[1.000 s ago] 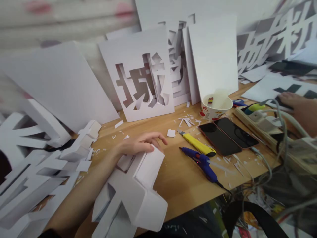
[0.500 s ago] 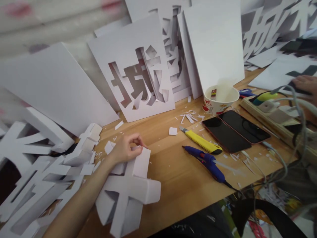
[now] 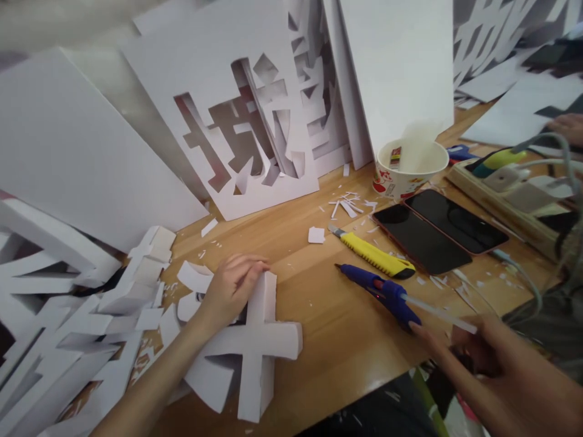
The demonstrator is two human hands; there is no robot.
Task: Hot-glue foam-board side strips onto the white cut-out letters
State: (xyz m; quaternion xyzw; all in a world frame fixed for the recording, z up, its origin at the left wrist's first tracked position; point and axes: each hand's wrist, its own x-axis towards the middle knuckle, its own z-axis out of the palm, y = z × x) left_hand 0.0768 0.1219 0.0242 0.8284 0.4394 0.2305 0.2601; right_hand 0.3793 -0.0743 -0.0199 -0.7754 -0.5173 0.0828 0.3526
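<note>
My left hand (image 3: 234,288) is closed on the upper end of a white foam character piece (image 3: 257,340) with a cross-shaped part, lying at the table's lower middle. A blue glue gun (image 3: 382,294) lies on the table with a clear glue stick sticking out of its back. Beside its rear end is my right hand (image 3: 492,370), fingers apart, one fingertip close to or touching the blue body. Just above the glue gun lies a yellow cutter knife (image 3: 376,254).
Two phones (image 3: 421,238), a paper bowl (image 3: 410,169) and a power strip (image 3: 505,200) stand to the right. White boards (image 3: 155,79) lean behind. White cut-out letters (image 3: 50,346) are piled left. Another person's hand (image 3: 567,127) is at the far right.
My right hand has come into view from the lower right, beside the glue gun. The white piece has turned slightly and shifted right under my left hand. The camera view has shifted.
</note>
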